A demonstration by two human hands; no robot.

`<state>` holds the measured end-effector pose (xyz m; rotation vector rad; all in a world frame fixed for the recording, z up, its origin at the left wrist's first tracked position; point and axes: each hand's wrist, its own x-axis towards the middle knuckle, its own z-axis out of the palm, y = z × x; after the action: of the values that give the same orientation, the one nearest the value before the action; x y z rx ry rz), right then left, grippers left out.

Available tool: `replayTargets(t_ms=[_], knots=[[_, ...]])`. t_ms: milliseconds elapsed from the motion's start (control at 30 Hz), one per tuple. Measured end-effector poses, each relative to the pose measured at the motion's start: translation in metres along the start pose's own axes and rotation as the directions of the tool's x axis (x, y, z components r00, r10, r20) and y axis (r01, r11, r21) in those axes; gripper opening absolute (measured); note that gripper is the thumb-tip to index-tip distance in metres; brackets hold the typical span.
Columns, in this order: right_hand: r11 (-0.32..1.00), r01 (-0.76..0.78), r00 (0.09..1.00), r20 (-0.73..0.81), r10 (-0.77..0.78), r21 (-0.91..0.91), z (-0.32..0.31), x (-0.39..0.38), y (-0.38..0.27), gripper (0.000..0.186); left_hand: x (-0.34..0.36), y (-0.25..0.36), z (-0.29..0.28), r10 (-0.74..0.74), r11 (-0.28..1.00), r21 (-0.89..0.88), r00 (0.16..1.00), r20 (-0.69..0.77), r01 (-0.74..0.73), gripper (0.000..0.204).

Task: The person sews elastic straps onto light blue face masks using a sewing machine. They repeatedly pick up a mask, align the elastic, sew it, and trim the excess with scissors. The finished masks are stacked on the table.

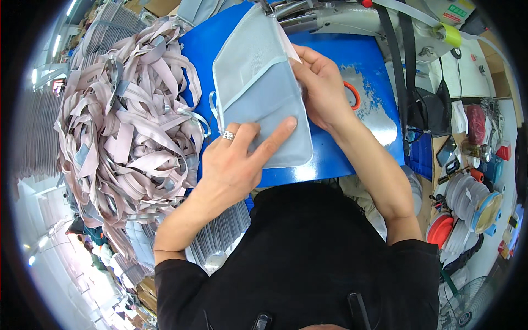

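A light grey fabric panel (250, 71), with a mesh-like upper part and a slanted, bound pocket edge, lies over the blue work table (352, 165). Its top corner reaches under the head of a sewing machine (341, 19). My right hand (324, 91) pinches the panel's right edge, thumb on top and the other fingers partly behind it. On the panel's lower left rests my left hand (234, 157), palm down, its index finger stretched across the cloth and a ring on another finger. A thin pale binding strip (213, 104) loops out by the panel's left edge.
A big tangled heap of pinkish-grey fabric strips (132, 126) fills the left side. Beside my right forearm, an orange scissor handle (353, 95) shows on the table. Stacked grey pieces (220, 234) sit below the heap. Tools and ribbon rolls (465, 201) crowd the right.
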<state>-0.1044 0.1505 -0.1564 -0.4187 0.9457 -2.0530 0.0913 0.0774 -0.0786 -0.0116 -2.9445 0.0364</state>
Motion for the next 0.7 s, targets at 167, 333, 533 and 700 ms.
replayTargets(t_ms=[167, 333, 533, 700], knots=[[1.000, 0.015, 0.999, 0.035, -0.015, 0.008, -0.005, -0.014, -0.002, 0.033, 0.026, -0.018, -0.033, 0.100, 0.979, 0.168, 0.988, 0.117, -0.119, 0.070], [0.999, 0.038, 0.999, 0.033, -0.038, -0.005, -0.005, -0.010, -0.002, 0.033, 0.050, -0.039, -0.045, 0.139, 0.956, 0.228, 0.969, 0.205, -0.185, 0.070], [0.997, 0.073, 0.997, 0.032, -0.072, -0.021, -0.002, 0.007, 0.000, 0.036, 0.076, -0.069, -0.048, 0.145, 0.947, 0.253, 0.965, 0.217, -0.199, 0.080], [0.996, 0.083, 0.996, 0.048, -0.081, -0.042, -0.003, 0.026, 0.005, 0.037, 0.099, -0.097, -0.047, 0.191, 0.930, 0.272, 0.957, 0.219, -0.248, 0.077]])
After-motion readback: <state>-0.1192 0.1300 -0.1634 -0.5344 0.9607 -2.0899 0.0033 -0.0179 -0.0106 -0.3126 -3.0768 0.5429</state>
